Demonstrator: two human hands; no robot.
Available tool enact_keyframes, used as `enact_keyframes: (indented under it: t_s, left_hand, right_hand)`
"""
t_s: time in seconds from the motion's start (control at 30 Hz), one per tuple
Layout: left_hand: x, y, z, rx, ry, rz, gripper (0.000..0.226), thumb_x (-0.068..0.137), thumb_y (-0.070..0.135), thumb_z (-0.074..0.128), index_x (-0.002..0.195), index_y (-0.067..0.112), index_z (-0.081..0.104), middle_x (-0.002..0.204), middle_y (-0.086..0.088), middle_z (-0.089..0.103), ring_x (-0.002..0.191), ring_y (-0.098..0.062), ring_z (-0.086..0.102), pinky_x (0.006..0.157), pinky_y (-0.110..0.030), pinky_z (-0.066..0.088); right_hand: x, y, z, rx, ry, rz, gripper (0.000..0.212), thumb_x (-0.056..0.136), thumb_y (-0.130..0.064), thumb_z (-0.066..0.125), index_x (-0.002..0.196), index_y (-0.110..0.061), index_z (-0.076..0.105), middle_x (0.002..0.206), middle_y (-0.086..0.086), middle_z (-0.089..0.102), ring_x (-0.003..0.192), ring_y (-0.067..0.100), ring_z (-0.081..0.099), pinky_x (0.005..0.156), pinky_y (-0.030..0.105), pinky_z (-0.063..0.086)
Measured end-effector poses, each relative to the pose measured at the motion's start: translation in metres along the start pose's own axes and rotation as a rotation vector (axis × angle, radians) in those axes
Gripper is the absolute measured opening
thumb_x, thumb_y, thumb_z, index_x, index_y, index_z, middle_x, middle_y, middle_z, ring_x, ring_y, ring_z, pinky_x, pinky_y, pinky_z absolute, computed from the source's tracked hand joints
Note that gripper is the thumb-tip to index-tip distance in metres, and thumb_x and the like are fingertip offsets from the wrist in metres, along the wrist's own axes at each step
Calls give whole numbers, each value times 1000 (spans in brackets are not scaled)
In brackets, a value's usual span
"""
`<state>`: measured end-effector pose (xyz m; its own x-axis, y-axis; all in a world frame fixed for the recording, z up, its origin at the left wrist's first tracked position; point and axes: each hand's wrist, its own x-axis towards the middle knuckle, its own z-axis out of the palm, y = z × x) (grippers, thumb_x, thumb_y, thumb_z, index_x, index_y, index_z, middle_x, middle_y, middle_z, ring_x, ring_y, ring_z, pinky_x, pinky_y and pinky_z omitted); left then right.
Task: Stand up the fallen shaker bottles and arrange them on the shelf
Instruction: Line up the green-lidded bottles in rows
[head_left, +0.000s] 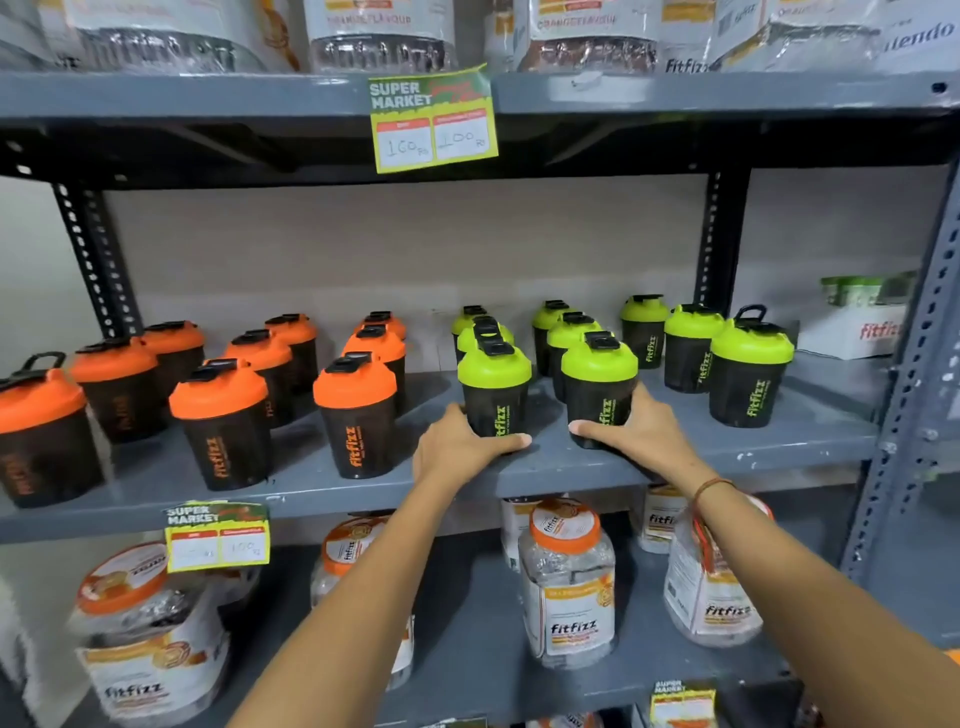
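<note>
While upright, two green-lidded shakers (494, 395) sit cupped by left hand (457, 441), right hand (639, 431)

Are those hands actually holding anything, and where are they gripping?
Yes. The left hand wraps the lower body of one green-lidded bottle; the right hand grips the base of the green-lidded bottle beside it. Both bottles stand upright on the shelf.

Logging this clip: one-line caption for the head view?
Left hand and right hand each hold an upright green-lidded shaker at the shelf front.
</note>
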<state>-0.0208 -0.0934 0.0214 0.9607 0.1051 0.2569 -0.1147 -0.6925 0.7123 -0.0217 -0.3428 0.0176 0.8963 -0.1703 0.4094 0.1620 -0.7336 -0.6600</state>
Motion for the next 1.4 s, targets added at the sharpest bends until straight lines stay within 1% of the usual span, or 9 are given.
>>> enact_keyframes:
  t_s: [0.23,0.67,0.83,0.93,1.03,1.1,1.23,1.33,1.4]
  left_hand:
    - [-6,2,0,11,41,-2,85,33,86,65,95,28,57,100,5,69,96,-23,64,73,-37,51]
    - [-23,7,-3,54,51,45,88,41,86,64,107,29,58,109,7,69,101,-21,63,80,-40,53]
    - [-23,5,-3,-1,13,58,98,38,86,67,118,31,52,117,10,66,107,-17,61,86,-42,52]
    - [-18,2,-7,-50,-60,78,104,38,79,75,125,30,47,126,9,61,113,-16,57,88,-36,48]
    - [-15,-5,-15,8,-192,113,108,38,75,79,130,30,43,134,7,57,113,-13,54,93,-31,43]
    - [-16,-10,-19,244,-264,155,116,39,86,68,136,28,39,142,2,50,119,-15,49,102,-33,37]
    - [-20,-20,-18,666,-302,218,145,39,100,41,152,16,7,162,-5,9,148,-18,10,121,-42,7]
    - [-18,-23,-26,631,-385,211,128,57,95,37,152,18,0,161,-1,-2,148,-14,0,121,-37,1]
    - [-13,-24,-33,544,-467,155,95,82,73,35,152,18,1,160,0,-6,147,-11,-6,120,-34,-4]
  right_hand:
    - [-1,5,-4,58,-10,-18,92,52,-75,76,124,-22,53,120,2,68,109,24,64,91,44,54]
    - [-5,8,-15,55,-66,-41,97,50,-74,77,128,-22,50,126,0,65,114,22,61,91,37,52]
    - [-2,17,-43,239,-361,-7,125,46,-55,92,149,-26,27,140,-9,48,125,12,51,107,34,41]
    - [6,19,-67,329,-456,-12,106,70,-15,87,154,-27,23,146,-12,34,133,11,38,107,31,36]
    - [29,10,-83,467,-228,-31,67,85,10,63,145,-13,43,148,7,48,131,18,49,107,33,42]
    - [48,1,-88,507,-84,-71,52,89,12,55,136,-10,54,137,11,56,117,12,57,101,29,47]
    - [87,-17,-82,494,58,-115,38,87,-3,62,124,-15,65,117,5,65,102,10,59,98,28,46]
    - [111,-30,-69,388,37,-172,33,87,-14,68,120,-19,68,118,3,67,106,13,62,97,26,47]
    - [124,-35,-59,311,-10,-214,33,88,-16,69,121,-17,68,122,6,68,112,18,63,102,31,47]
